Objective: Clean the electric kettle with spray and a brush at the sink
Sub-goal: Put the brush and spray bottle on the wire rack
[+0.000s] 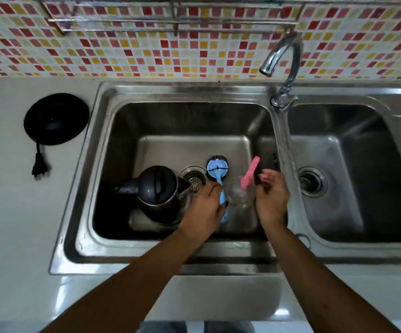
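Note:
A black electric kettle [157, 191] stands in the left sink basin [113, 145], lid shut, spout pointing right toward the drain. A blue brush [217, 167] lies right of the drain, its handle running toward me. My left hand [204, 207] is curled around that blue handle. A clear spray bottle [239, 194] with a pink trigger head [249, 173] sits between my hands. My right hand [272, 197] grips the bottle's right side, fingers curled beside the pink head. The fingers hide part of the bottle.
The kettle's black power base [56, 118] with its cord and plug [38, 165] lies on the white counter at the left. A chrome faucet [283, 66] rises between the two basins. The right basin [353, 164] has its own drain. The drain strainer [194, 177] sits by the kettle spout.

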Motion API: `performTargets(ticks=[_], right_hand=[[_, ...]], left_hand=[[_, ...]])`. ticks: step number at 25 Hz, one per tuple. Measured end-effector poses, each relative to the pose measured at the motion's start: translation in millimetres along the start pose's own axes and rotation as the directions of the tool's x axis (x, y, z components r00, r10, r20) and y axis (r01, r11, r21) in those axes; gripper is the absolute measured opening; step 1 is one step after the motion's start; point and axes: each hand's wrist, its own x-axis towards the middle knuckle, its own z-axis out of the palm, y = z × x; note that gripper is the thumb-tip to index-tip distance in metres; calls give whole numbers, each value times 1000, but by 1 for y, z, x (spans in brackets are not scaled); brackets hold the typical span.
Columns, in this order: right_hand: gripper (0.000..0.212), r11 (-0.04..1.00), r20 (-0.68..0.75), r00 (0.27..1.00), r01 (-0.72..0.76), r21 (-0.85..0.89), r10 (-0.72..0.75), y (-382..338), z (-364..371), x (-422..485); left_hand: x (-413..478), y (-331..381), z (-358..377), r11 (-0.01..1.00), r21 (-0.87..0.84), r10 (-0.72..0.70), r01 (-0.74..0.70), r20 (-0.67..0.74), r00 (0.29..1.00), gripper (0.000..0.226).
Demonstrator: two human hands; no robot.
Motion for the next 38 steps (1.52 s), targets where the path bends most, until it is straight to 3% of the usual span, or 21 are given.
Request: performTargets(ticks=[2, 4, 6, 8, 10, 14, 16, 20, 24, 28, 30, 32, 38], right_hand=[[39, 990, 180, 982, -32, -139, 57, 23, 5, 14], [48, 974, 335, 940, 15, -227, 63, 38, 10, 23], [52, 977, 417, 905, 7, -212, 84, 41, 14, 29], [48, 978, 444, 892, 9, -207, 86, 41, 18, 34], [38, 966, 437, 899, 88, -242, 27, 40, 19, 36], [25, 963, 384, 920, 174, -206, -83, 34, 3, 36], [29, 969, 360, 918, 219, -114, -165, 10, -13, 37], [40, 891, 307, 838, 445, 96, -451, -88, -60, 32], [41, 732, 206, 702, 656, 184, -681, -204, -94, 27], [40, 533, 51, 534, 824, 192, -844, -316, -101, 33], [43, 474, -7, 479, 872, 124, -878, -356, -91, 46], [40, 477, 5, 477, 878, 38, -879, -384, -70, 70], [33, 620, 181, 629, 777, -108, -756, -404, -13, 121]], left_hand=[[29, -1, 29, 945, 3, -324, 327, 124, 938, 52], [49, -15, 50, 787, -83, -573, 612, 269, 774, 55], [61, -31, 64, 571, -230, -654, 788, 453, 606, 56], [60, -40, 71, 378, -322, -643, 868, 583, 497, 50], [58, -37, 72, 272, -448, -585, 852, 626, 516, 39], [49, -5, 40, 138, -698, -533, 703, 546, 647, 13], [34, 16, 9, 195, -775, -492, 601, 453, 744, 14], [-31, 53, -76, 548, -772, -357, 322, 132, 925, 11], [-79, 72, -176, 735, -669, -254, 110, -122, 960, 11], [-69, 96, -267, 798, -595, -164, -89, -358, 919, 25], [-44, 102, -296, 788, -608, -205, -93, -403, 892, 26], [-11, 103, -321, 822, -568, -252, -26, -405, 879, 32], [61, 92, -350, 924, -291, -347, 248, -365, 864, 26]])
